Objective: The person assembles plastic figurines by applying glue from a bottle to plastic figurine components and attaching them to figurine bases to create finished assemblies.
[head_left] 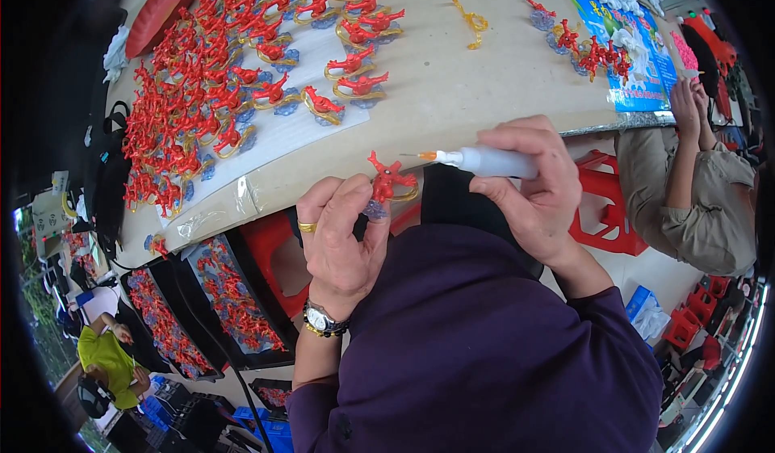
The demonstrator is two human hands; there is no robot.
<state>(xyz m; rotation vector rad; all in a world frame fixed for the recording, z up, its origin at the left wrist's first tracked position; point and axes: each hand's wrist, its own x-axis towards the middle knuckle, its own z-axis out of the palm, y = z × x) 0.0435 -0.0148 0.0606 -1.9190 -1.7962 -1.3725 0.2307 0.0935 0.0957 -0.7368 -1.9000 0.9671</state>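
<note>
Pinched between the thumb and fingers of my left hand is a small red figurine with a translucent blue base and a yellow ring-like piece. My right hand is closed around a pale squeeze bottle with a white neck and an orange needle tip. That needle points left, just above and to the right of the figurine, apart from it. Both hands are in front of the table's near edge. Many similar red figurines stand in rows at the left of the table.
A white sheet lies under the rows, beside a red tray. A loose yellow piece lies mid-table. More figurines are by a blue printed sheet. Filled crates stand below; a person sits at right.
</note>
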